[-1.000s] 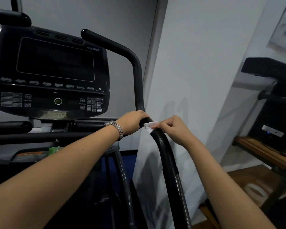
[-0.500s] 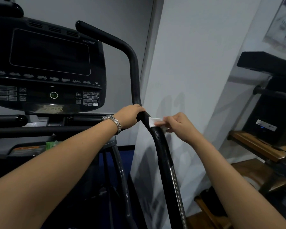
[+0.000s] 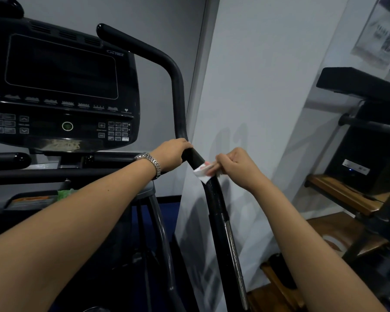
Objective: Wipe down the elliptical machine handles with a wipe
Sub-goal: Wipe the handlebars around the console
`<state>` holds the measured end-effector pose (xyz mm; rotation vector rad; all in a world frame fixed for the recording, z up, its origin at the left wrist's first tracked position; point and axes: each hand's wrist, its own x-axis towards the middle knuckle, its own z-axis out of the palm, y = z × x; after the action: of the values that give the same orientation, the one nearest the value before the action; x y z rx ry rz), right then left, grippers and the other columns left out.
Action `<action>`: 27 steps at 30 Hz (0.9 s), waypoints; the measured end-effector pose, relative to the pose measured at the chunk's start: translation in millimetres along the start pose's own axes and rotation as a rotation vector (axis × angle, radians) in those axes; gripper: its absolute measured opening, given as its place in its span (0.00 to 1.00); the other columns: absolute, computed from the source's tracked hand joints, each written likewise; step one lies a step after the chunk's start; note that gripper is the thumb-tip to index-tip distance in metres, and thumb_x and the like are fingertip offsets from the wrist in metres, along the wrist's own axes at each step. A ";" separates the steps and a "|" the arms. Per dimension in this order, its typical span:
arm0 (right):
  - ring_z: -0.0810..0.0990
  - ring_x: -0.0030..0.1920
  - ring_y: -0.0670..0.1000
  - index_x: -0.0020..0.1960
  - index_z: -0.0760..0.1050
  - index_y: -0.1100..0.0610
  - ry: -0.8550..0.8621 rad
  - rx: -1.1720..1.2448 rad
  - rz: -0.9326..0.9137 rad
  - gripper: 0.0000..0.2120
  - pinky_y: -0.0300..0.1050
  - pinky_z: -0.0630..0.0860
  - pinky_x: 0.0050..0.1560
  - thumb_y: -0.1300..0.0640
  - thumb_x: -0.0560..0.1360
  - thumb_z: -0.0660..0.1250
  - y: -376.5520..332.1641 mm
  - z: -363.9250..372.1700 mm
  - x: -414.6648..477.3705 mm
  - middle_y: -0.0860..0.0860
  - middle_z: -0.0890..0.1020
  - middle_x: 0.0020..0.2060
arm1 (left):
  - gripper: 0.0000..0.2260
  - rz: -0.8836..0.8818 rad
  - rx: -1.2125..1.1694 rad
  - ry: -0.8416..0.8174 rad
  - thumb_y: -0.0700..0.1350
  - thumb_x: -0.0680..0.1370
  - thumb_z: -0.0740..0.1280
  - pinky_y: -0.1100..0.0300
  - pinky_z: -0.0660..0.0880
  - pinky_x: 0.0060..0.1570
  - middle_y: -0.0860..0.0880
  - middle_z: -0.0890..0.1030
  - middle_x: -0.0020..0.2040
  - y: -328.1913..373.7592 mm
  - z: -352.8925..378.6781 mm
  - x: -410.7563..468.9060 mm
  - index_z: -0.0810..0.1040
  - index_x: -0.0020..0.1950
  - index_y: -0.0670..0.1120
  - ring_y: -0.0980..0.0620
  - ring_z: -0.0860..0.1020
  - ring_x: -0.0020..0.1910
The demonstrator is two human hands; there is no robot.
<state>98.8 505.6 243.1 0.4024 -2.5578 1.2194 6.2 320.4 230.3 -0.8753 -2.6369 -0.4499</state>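
Elliptical handle [image 3: 213, 194], the black right-side bar, runs up the middle of the view from the bottom edge, bends at the hands, then climbs and curls over toward the console. Low down it shows a bare metal stretch; above that the black grip looks glossy and wet. Both forearms reach in from the bottom corners. The right hand [image 3: 236, 168] is curled closed, pinching a small white wipe [image 3: 202, 172] against the right flank of the grip, just below the bend. The wipe is folded and pressed flat on the bar. Right beside it, slightly higher, the left hand [image 3: 170, 155] is wrapped tight around the handle at the bend, a metal-link wristwatch [image 3: 150, 163] on the wrist. The two hands sit close together, a short strip of black grip between them. Beyond them the dark console [image 3: 61, 86] fills the upper left, screen blank, a round button and keypad along its lower edge. A white wall panel [image 3: 257, 86] stands just right of the handle. Far right, wooden shelves [image 3: 338, 194] carry dark equipment.
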 end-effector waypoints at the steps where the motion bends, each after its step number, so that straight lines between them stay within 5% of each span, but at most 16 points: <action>1: 0.73 0.29 0.56 0.35 0.84 0.60 0.017 -0.032 -0.011 0.19 0.50 0.75 0.35 0.54 0.73 0.58 -2.8 4.0 1.1 0.49 0.83 0.28 | 0.22 -0.002 0.004 -0.003 0.32 0.75 0.58 0.50 0.71 0.61 0.46 0.73 0.65 0.4 -0.2 0.0 0.71 0.68 0.45 0.45 0.73 0.62; 4: 0.60 0.23 0.47 0.38 0.81 0.69 0.057 -0.140 -0.028 0.21 0.43 0.60 0.28 0.52 0.76 0.62 -2.7 12.2 -0.5 0.46 0.68 0.17 | 0.22 -0.009 0.023 -0.015 0.32 0.75 0.58 0.50 0.71 0.61 0.46 0.74 0.65 3.7 0.5 -1.2 0.71 0.68 0.45 0.45 0.73 0.61; 9: 0.72 0.22 0.48 0.31 0.82 0.62 -0.005 -0.102 -0.012 0.19 0.39 0.64 0.26 0.56 0.73 0.59 -4.0 0.8 -12.6 0.55 0.85 0.33 | 0.22 -0.004 0.024 -0.006 0.32 0.75 0.59 0.49 0.71 0.61 0.45 0.74 0.65 4.1 0.8 -2.8 0.71 0.68 0.45 0.45 0.73 0.61; 12: 0.69 0.21 0.51 0.24 0.73 0.65 0.050 -0.190 -0.059 0.23 0.45 0.63 0.27 0.59 0.76 0.61 -15.1 7.3 -7.9 0.45 0.72 0.19 | 0.21 -0.014 0.026 -0.017 0.33 0.75 0.59 0.49 0.71 0.60 0.45 0.74 0.64 6.9 0.3 -4.6 0.71 0.68 0.44 0.44 0.74 0.60; 14: 0.65 0.20 0.48 0.20 0.67 0.56 0.018 -0.388 -0.110 0.27 0.42 0.63 0.27 0.57 0.79 0.60 -22.7 21.8 -9.9 0.44 0.65 0.15 | 0.20 -0.016 0.035 -0.016 0.33 0.76 0.59 0.49 0.71 0.61 0.45 0.73 0.65 8.1 -0.1 -5.7 0.71 0.68 0.44 0.44 0.74 0.61; 16: 0.72 0.23 0.48 0.23 0.72 0.52 -0.053 -0.499 -0.180 0.26 0.44 0.70 0.31 0.54 0.80 0.59 -20.2 26.0 -18.8 0.43 0.71 0.17 | 0.20 -0.014 0.047 -0.013 0.34 0.76 0.60 0.49 0.71 0.61 0.45 0.73 0.66 9.1 0.5 -6.4 0.70 0.68 0.44 0.44 0.73 0.61; 18: 0.75 0.25 0.51 0.29 0.80 0.58 -0.084 -0.472 -0.176 0.24 0.46 0.73 0.31 0.50 0.79 0.60 -10.8 16.6 -25.3 0.49 0.79 0.22 | 0.20 -0.014 0.049 -0.011 0.34 0.76 0.60 0.50 0.71 0.61 0.44 0.72 0.67 8.9 2.3 -6.6 0.69 0.69 0.43 0.44 0.73 0.62; 21: 0.66 0.21 0.50 0.33 0.82 0.63 -0.016 -0.372 -0.153 0.22 0.42 0.63 0.26 0.51 0.79 0.62 -7.4 3.5 -26.5 0.61 0.78 0.24 | 0.21 -0.018 0.038 -0.002 0.34 0.77 0.59 0.50 0.71 0.62 0.44 0.71 0.67 7.4 3.7 -6.5 0.69 0.69 0.43 0.44 0.73 0.62; 27: 0.78 0.30 0.52 0.49 0.85 0.54 0.008 -0.514 -0.247 0.17 0.45 0.73 0.34 0.53 0.80 0.57 1.0 25.2 -38.3 0.56 0.85 0.37 | 0.21 -0.011 0.045 0.012 0.34 0.77 0.60 0.50 0.71 0.62 0.44 0.71 0.67 9.5 3.4 -9.1 0.68 0.70 0.43 0.44 0.73 0.62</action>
<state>130.5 491.3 213.2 0.5640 -2.5908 0.4533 18.3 324.3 225.4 -0.8420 -2.6314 -0.3954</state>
